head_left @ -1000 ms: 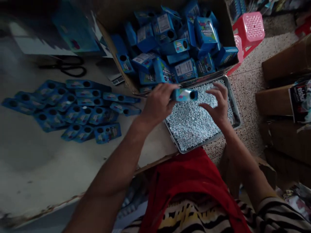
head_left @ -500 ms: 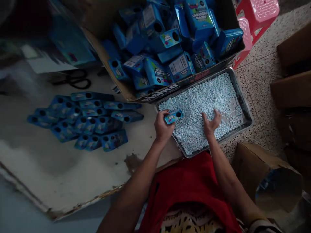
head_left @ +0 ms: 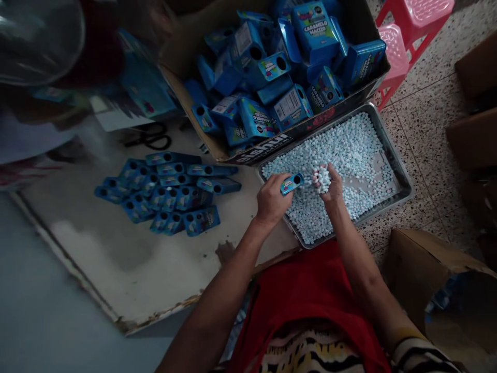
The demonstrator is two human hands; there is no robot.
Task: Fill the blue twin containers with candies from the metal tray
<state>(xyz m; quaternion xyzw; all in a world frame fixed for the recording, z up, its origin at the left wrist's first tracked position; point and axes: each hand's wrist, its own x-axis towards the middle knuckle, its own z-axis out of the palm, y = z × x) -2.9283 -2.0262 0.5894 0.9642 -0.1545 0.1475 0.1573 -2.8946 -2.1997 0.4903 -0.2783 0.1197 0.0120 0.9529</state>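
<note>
My left hand [head_left: 272, 199] grips a small blue candy box [head_left: 292, 183] over the left side of a metal tray. A round dark hole shows in the box's upturned end. Just to the right, my right hand [head_left: 331, 189] is cupped palm up, holding a heap of small pale candies [head_left: 322, 178]. Beneath both hands, the metal tray [head_left: 406, 189] holds a spread layer of the same white and light blue candies, with a bare patch of its bottom showing at the right.
Several blue boxes [head_left: 163, 194] stand grouped on the white table [head_left: 163, 280]. Behind the tray, a cardboard carton [head_left: 223, 155] is full of similar boxes. Scissors [head_left: 151, 137] lie at the back left. Pink stools [head_left: 421, 26] and another carton [head_left: 417, 259] stand at the right.
My right hand has scooped up candies from the tray, turned palm up and moved left toward the box. The bare patch in the tray has grown. My left hand still holds the box.
</note>
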